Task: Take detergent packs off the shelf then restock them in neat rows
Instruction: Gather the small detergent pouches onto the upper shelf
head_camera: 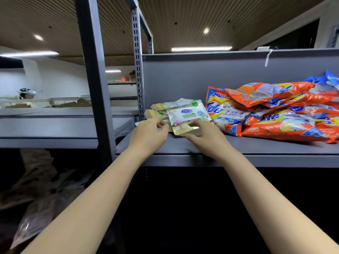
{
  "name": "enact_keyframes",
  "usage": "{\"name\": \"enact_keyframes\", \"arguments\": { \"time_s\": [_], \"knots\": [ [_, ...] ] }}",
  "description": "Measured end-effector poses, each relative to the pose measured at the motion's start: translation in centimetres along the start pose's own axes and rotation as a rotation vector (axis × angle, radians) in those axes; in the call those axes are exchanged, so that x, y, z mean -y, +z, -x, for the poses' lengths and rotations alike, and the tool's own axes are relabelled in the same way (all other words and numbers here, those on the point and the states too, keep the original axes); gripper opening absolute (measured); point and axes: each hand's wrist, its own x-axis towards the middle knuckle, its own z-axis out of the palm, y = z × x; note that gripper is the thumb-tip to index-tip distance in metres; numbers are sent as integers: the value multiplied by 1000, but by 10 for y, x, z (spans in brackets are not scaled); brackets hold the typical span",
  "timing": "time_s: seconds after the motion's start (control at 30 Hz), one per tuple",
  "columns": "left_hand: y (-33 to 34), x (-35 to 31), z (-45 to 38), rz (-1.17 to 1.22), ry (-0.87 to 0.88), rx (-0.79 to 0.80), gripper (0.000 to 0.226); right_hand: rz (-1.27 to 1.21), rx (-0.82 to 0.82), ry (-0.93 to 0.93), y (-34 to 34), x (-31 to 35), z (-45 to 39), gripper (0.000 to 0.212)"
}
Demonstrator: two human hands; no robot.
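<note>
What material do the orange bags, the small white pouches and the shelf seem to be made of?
Orange bags: likely thin glossy plastic film; it crinkles and reflects the lights.
Small white pouches: probably smooth printed plastic, with a shiny gold, foil-like bottom edge.
Shelf: apparently grey painted metal, matte; the upright post has punched holes.

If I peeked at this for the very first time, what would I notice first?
Probably the pile of bright orange Tide detergent bags, heaped untidily on the right of the grey shelf. Next, the small stack of white, green and gold packs at the shelf's left end, with the left hand touching its left side and the right hand pinching the top pack's gold bottom edge.
</note>
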Motion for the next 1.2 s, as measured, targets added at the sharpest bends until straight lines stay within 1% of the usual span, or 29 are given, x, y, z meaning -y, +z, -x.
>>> {"name": "enact_keyframes", "arguments": {
  "time_s": [0.17, 0.27, 0.4, 0.53, 0.7, 0.87, 0.97, 1.1, 1.2],
  "knots": [
    [-22, 10, 56, -65, 27, -39, 23, -1, -18, -83, -1, 17, 33, 41],
    [-33, 29, 86, -117, 0, -83, 21, -18, -16, -120, 7, 32, 53, 40],
    [-46, 59, 117, -183, -44, -121, 21, -120, 39, -176, 26, 56, 74, 36],
    [-59, 92, 136, -239, -109, -121, 22, -200, 89, -203, 52, 83, 88, 29],
    [-75, 142, 151, -262, -208, -91, 24, -191, 170, -236, 92, 114, 98, 24],
    [-96, 199, 159, -307, -254, -33, 27, -174, 244, -223, 143, 147, 109, 24],
    [-113, 240, 161, -329, -260, 8, 27, -147, 289, -191, 175, 173, 111, 27],
    [-137, 299, 160, -338, -273, 69, 29, -104, 356, -85, 220, 205, 109, 31],
    [-153, 344, 154, -345, -269, 127, 30, -82, 365, -1, 254, 228, 105, 31]
  ]
}}
